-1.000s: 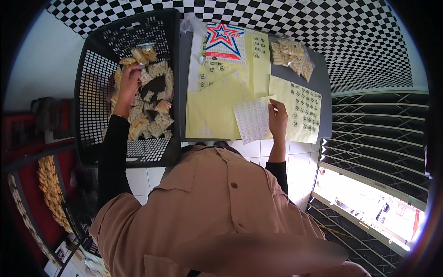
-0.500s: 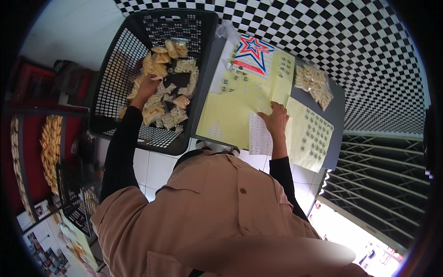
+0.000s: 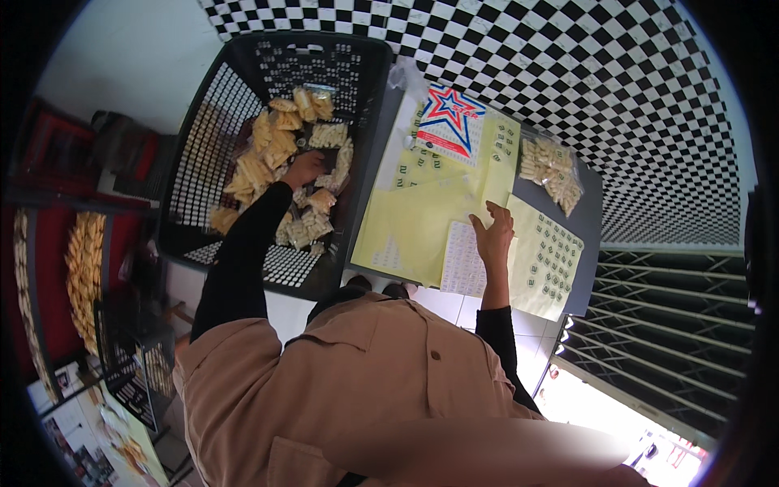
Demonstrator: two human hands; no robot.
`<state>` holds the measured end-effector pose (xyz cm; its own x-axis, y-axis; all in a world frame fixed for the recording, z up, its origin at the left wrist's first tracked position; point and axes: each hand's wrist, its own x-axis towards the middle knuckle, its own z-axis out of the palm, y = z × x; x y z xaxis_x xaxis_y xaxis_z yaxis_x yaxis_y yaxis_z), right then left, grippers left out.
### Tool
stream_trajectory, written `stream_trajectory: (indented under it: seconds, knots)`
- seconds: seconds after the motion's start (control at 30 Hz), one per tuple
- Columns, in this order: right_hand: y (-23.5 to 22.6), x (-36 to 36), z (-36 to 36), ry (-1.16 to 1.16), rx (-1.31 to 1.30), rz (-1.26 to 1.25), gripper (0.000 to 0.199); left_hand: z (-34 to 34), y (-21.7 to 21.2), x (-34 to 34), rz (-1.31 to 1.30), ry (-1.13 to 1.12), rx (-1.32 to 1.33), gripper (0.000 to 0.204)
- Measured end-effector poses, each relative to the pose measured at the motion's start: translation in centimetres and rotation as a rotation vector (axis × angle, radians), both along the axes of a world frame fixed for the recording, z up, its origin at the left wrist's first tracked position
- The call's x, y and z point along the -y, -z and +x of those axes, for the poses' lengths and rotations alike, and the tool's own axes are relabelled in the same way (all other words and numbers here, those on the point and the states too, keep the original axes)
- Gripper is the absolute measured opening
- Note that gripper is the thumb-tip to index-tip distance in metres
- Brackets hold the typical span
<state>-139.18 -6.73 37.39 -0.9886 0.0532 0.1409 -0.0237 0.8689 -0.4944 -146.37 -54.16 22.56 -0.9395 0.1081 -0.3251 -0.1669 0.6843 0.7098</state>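
Now the left hand (image 3: 306, 169) sits farther right among the packets (image 3: 328, 135).

A: On the left, the black rectangular plastic mesh basket (image 3: 369, 146), right beside the flat grey table (image 3: 587, 213)!
B: Inside it, small clear plastic snack bags (image 3: 258, 170), and the bare left hand (image 3: 304, 168) in among them!
A: Over on the table, the broad pale-yellow paper sheets (image 3: 422, 219), with a rectangular white star-printed card (image 3: 451, 122) on their far end.
B: Nearer the body, the white paper label sheet (image 3: 462, 256), the bare right hand (image 3: 492, 231) at its right edge!
A: Right of that, the pale-yellow rectangular sticker sheet (image 3: 531, 252).
B: Behind it, a clear plastic bag of pale sticks (image 3: 552, 166)!
A: And behind the table, the black-and-white checkered surface (image 3: 503, 40).
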Motion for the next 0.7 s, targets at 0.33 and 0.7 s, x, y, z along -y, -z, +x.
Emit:
stream_trajectory:
  seconds: [0.33, 0.7]
  knots:
    - [-1.4, -1.8, 4.3, 0.096, -0.112, -0.120, 0.028, -4.3, 6.7, -4.0, 0.684, -0.319, 0.282, 0.080]
    - [0.7, -6.9, 7.3, 0.272, -0.144, -0.241, 0.024, -3.3, 4.5, -1.6, 0.670, -0.461, 0.310, 0.073]
